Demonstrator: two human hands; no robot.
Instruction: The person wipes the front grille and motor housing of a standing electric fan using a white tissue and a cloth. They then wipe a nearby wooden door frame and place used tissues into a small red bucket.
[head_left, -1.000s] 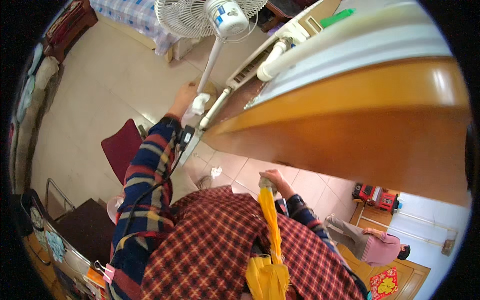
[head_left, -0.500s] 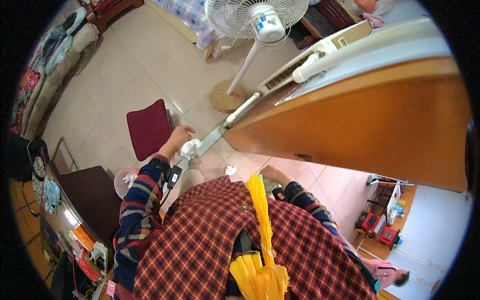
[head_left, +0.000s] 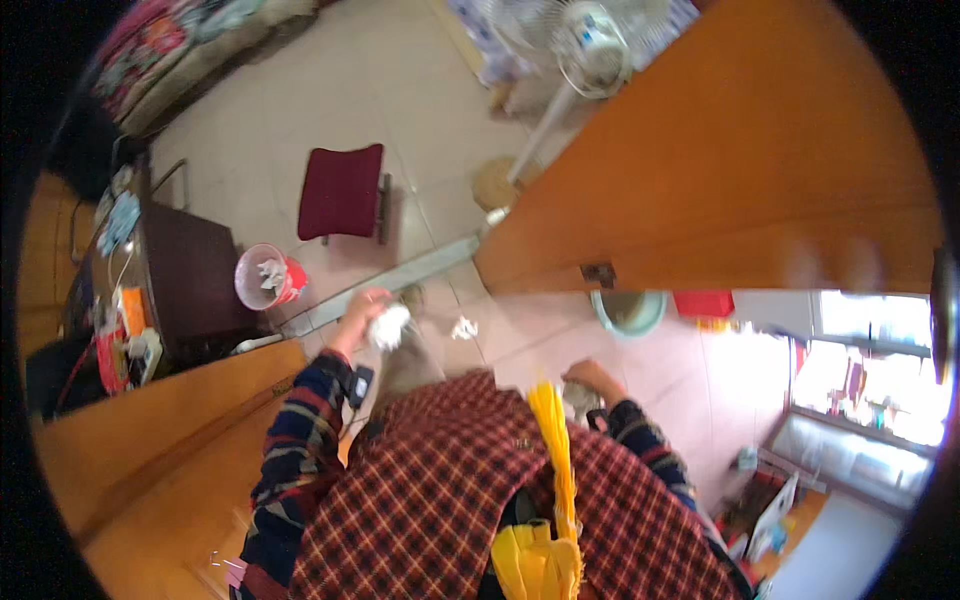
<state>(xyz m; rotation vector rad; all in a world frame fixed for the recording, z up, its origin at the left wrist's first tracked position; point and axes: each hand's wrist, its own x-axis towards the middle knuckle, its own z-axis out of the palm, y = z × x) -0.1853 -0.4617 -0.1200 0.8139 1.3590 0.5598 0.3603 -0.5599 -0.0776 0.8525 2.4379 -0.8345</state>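
My left hand [head_left: 362, 315] is closed on a crumpled white tissue [head_left: 390, 327], above the floor near the door sill. Another crumpled tissue [head_left: 464, 328] lies on the tiles in front of me, between my two hands. Lower right, my right hand [head_left: 595, 378] hangs beside my body near my foot. Its fingers are blurred and partly hidden, and nothing shows plainly in them. A red and white bin [head_left: 290, 280] with crumpled tissue inside stands on the floor to the left of my left hand.
A dark red stool [head_left: 342, 192] stands beyond the sill [head_left: 400, 272]. The wooden door [head_left: 720, 170] fills the upper right, and a fan [head_left: 590, 45] is partly behind it. A pale green basin [head_left: 645, 318] sits below the door. Left, there is a dark cabinet [head_left: 195, 265].
My view has turned and shifted, bringing the bin and the basin into clearer sight. My left hand still holds the tissue, now nearer the bin. My right hand stays low.
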